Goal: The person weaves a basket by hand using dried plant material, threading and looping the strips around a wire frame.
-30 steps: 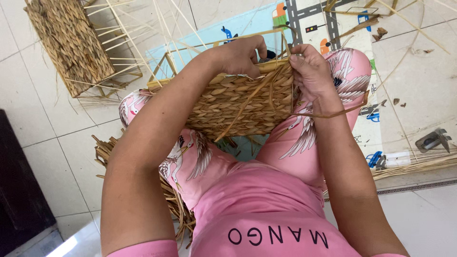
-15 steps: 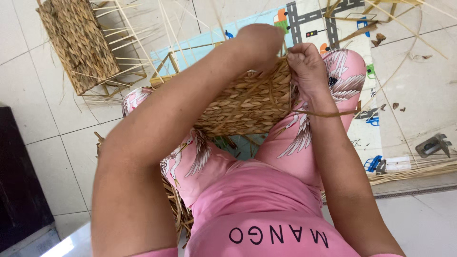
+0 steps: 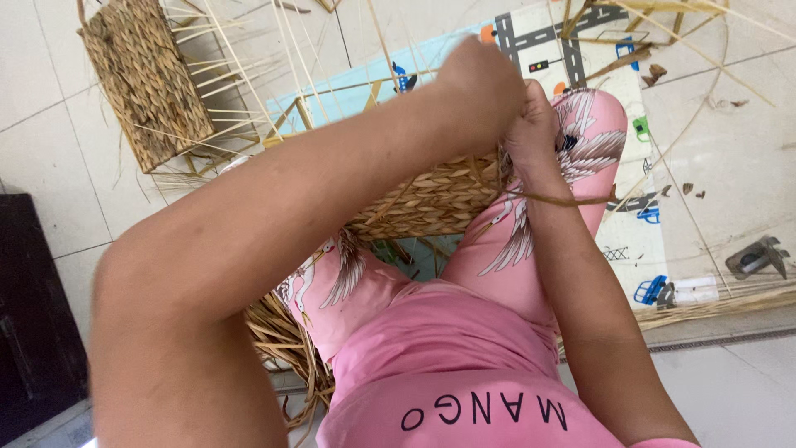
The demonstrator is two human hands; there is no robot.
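A half-woven straw basket [image 3: 431, 199] rests across my lap, between my knees in pink patterned trousers. My left hand [image 3: 479, 83] is closed at the basket's far upper edge, its forearm crossing the whole basket. My right hand [image 3: 531, 133] sits right beside it, pinching a strand of straw [image 3: 572, 199] that trails off to the right over my knee. Both hands meet at the basket's top right corner; the fingertips are hidden.
A second woven basket [image 3: 145, 79] on a wooden frame with loose upright stakes stands at the upper left. A play mat [image 3: 580, 50] with a road print lies under my legs. Straw bundles [image 3: 721, 303] lie on the tiled floor at right and beneath me. A dark cabinet [image 3: 29, 315] stands at left.
My left arm has swung up and across the basket, and its hand has closed in next to the right hand. The camera has moved closer.
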